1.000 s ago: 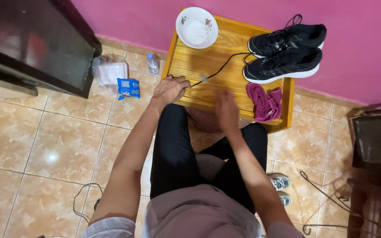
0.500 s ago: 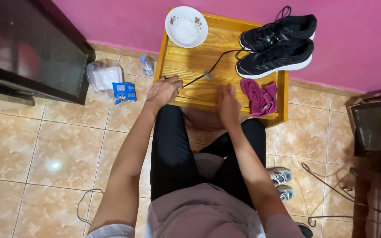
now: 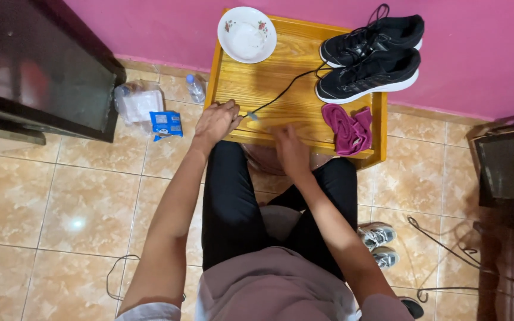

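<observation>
I look down at a small yellow wooden table point(image 3: 281, 95) set against a pink wall. My left hand point(image 3: 215, 122) rests at the table's near left edge, fingers curled around the end of a black shoelace point(image 3: 284, 89). The lace runs up and right to a pair of black sneakers point(image 3: 370, 56) with white soles at the table's far right. My right hand point(image 3: 291, 151) is at the near edge in the middle, fingers together; whether it touches the lace is unclear. A magenta cloth point(image 3: 349, 128) lies right of it. A white bowl point(image 3: 247, 34) sits at the far left.
A dark cabinet point(image 3: 37, 71) stands at the left. On the tiled floor lie a plastic bag point(image 3: 138, 101), a blue packet point(image 3: 166, 123) and a water bottle point(image 3: 195, 88). Dark furniture point(image 3: 507, 172) and cables point(image 3: 441, 244) are at the right; grey shoes point(image 3: 379, 241) sit by my leg.
The view has shifted slightly, so the table sits higher in the picture. Both hands stay at the table's near edge, with the lace end still at my left hand.
</observation>
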